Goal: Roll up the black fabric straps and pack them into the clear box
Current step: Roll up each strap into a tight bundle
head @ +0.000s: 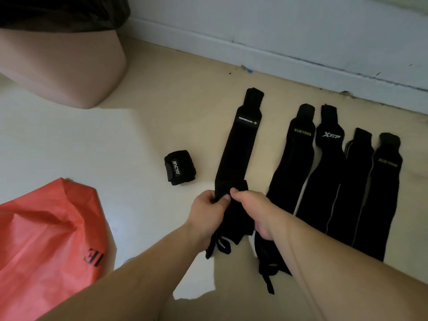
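A red-orange bag (46,228) of thin, crinkled material lies on the floor (139,135) at the lower left, and part of some black letters shows near its right edge. At the upper left there is a pale pink bin (69,72), with a dark liner (58,12) folded over its rim. The floor is smooth and beige, and a bright patch of light falls across its left part. Along the far side runs a white wall (278,15) with a scuffed baseboard (301,53); a small blue speck (249,71) lies at its foot
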Demonstrator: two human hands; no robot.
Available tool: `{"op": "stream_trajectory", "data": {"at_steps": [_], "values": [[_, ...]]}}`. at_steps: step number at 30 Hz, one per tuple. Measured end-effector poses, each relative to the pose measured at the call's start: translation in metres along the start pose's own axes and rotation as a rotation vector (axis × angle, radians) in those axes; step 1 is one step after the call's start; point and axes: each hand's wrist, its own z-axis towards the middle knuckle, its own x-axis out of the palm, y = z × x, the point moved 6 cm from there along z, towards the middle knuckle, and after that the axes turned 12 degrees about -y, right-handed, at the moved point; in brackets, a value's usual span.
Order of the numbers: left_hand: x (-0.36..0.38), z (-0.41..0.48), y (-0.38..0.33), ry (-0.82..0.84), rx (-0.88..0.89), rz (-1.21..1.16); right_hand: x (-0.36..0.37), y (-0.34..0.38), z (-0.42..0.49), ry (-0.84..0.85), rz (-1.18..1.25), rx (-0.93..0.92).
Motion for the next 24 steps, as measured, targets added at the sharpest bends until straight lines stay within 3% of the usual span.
{"op": "stream_trajectory", "data": {"at_steps": [5, 12, 20, 24], "values": [[0.006, -0.026, -0.024, 0.099, -0.050, -0.079, -0.012, 0.025, -0.023, -0.048, 0.038, -0.062], [0.005, -0.091, -0.079, 0.348, 0.167, 0.136, -0.047, 0.083, -0.079, -0.151, 0.187, -0.185], [0.000, -0.208, -0.191, 0.315, 0.580, 0.265, -0.100, 0.134, -0.198, -0.114, 0.418, -0.277], [-0.005, -0.270, -0.233, 0.282, 0.696, 0.290, -0.125, 0.147, -0.266, -0.039, 0.419, -0.380]]}}
